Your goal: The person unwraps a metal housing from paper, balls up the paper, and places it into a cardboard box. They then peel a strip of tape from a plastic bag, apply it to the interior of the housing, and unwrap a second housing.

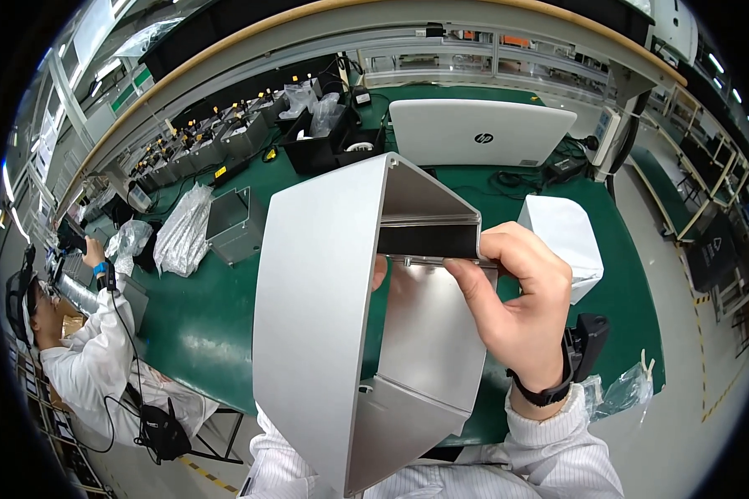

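Note:
A large bent sheet-metal housing [312, 283], silver-grey and open in the middle, is tilted in front of me above the green bench. My right hand [528, 299] is closed in a pinch on its right edge, thumb and index finger beside a black strip [429, 240] that runs across the inside. Behind the big left panel my left hand [379, 272] is mostly hidden. Only a fingertip shows through the opening, against the housing. My left sleeve comes up from below behind the panel. A black strap is on my right wrist.
On the green bench [216, 324] stand a silver laptop [483, 133], a white wrapped block [562, 241], black bins [316, 137], a grey metal box [235, 224] and bubble wrap [183, 229]. Clear plastic bags [628, 391] lie at the right edge. A co-worker [91, 358] sits at left.

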`<state>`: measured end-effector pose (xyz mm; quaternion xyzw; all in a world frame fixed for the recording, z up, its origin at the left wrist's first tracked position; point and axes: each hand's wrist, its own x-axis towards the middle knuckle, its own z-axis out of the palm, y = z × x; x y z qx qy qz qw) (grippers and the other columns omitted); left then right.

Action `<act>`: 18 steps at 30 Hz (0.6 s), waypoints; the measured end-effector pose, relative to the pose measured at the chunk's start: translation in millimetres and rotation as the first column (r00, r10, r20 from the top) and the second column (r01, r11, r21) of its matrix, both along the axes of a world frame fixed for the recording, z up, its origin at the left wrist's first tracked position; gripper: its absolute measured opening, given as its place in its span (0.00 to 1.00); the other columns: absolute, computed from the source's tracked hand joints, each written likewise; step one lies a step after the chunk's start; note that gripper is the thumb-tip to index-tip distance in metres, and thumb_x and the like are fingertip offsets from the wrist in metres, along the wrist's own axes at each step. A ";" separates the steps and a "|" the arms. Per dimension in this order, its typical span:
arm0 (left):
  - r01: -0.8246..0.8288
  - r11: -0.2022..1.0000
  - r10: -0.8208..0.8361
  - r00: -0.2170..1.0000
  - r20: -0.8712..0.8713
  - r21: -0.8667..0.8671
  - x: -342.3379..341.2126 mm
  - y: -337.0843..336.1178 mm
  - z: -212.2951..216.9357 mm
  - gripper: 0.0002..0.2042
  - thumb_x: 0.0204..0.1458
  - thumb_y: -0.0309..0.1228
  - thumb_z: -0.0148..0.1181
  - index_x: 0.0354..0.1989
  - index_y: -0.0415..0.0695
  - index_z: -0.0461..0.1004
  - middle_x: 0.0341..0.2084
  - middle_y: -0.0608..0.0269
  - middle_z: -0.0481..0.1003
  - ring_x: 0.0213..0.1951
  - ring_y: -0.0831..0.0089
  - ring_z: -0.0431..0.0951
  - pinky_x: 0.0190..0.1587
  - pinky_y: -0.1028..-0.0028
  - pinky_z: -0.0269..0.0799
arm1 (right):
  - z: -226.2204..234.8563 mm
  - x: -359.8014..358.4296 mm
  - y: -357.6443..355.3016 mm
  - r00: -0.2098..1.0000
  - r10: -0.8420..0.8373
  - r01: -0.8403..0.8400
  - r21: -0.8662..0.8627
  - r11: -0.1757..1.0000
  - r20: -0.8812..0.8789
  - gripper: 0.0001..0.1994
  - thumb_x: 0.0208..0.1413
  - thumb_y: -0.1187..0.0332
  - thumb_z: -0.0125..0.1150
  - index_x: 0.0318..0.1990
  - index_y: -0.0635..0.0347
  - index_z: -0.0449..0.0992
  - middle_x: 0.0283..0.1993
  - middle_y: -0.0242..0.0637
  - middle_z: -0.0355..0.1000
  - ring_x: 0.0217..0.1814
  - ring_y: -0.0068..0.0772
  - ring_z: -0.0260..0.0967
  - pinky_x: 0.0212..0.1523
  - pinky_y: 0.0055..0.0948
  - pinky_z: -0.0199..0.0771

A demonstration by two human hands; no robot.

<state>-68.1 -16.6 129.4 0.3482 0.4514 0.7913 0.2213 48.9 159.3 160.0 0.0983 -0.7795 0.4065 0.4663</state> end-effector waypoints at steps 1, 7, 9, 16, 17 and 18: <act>0.055 0.998 -0.055 0.998 0.002 0.010 -1.4 0.0 -1.3 0.20 0.61 0.41 0.49 0.46 0.32 0.70 0.25 0.64 0.70 0.24 0.80 0.62 0.25 0.82 0.54 | -0.2 0.3 0.3 1.000 -0.001 0.001 0.001 1.000 0.003 0.08 0.42 0.80 0.69 0.30 0.66 0.75 0.25 0.38 0.70 0.24 0.31 0.67 0.22 0.25 0.64; 0.007 1.000 -0.008 0.999 0.044 0.022 3.7 1.6 -11.0 0.18 0.58 0.37 0.55 0.50 0.36 0.68 0.27 0.67 0.69 0.25 0.81 0.62 0.25 0.82 0.54 | -3.1 -1.7 -1.4 0.999 0.022 -0.022 0.010 1.000 -0.027 0.07 0.43 0.80 0.69 0.30 0.66 0.76 0.26 0.38 0.71 0.24 0.30 0.68 0.22 0.24 0.65; -0.048 0.998 0.046 0.997 0.061 0.026 5.8 4.9 -14.6 0.16 0.57 0.33 0.57 0.49 0.36 0.68 0.28 0.68 0.69 0.26 0.81 0.62 0.26 0.81 0.55 | -3.6 -1.2 -3.9 1.000 0.010 -0.010 0.015 1.000 -0.003 0.07 0.43 0.80 0.68 0.30 0.65 0.76 0.27 0.38 0.72 0.24 0.29 0.68 0.22 0.25 0.66; -0.117 0.993 0.104 0.960 0.260 0.034 17.7 12.0 -4.0 0.11 0.56 0.25 0.57 0.47 0.39 0.68 0.30 0.68 0.70 0.28 0.81 0.64 0.30 0.79 0.60 | -9.7 -4.9 -13.1 0.999 -0.045 0.045 0.130 0.991 -0.002 0.08 0.40 0.80 0.67 0.31 0.61 0.77 0.30 0.35 0.73 0.25 0.32 0.72 0.23 0.26 0.70; -0.102 0.994 0.083 0.952 0.294 0.049 17.5 9.8 -3.4 0.11 0.56 0.25 0.57 0.47 0.39 0.68 0.31 0.68 0.70 0.28 0.81 0.65 0.32 0.79 0.61 | -10.3 -6.1 -13.9 0.999 -0.037 0.037 0.129 0.991 -0.001 0.08 0.40 0.80 0.67 0.31 0.61 0.77 0.30 0.35 0.73 0.25 0.32 0.72 0.23 0.26 0.70; -0.074 0.992 0.041 0.957 0.288 0.105 14.2 7.5 -7.2 0.11 0.56 0.25 0.57 0.46 0.38 0.68 0.32 0.66 0.71 0.29 0.80 0.65 0.34 0.78 0.62 | -10.8 -7.3 -13.7 0.999 -0.036 0.039 0.141 0.989 -0.018 0.08 0.40 0.80 0.67 0.31 0.61 0.77 0.30 0.35 0.73 0.25 0.32 0.72 0.23 0.26 0.70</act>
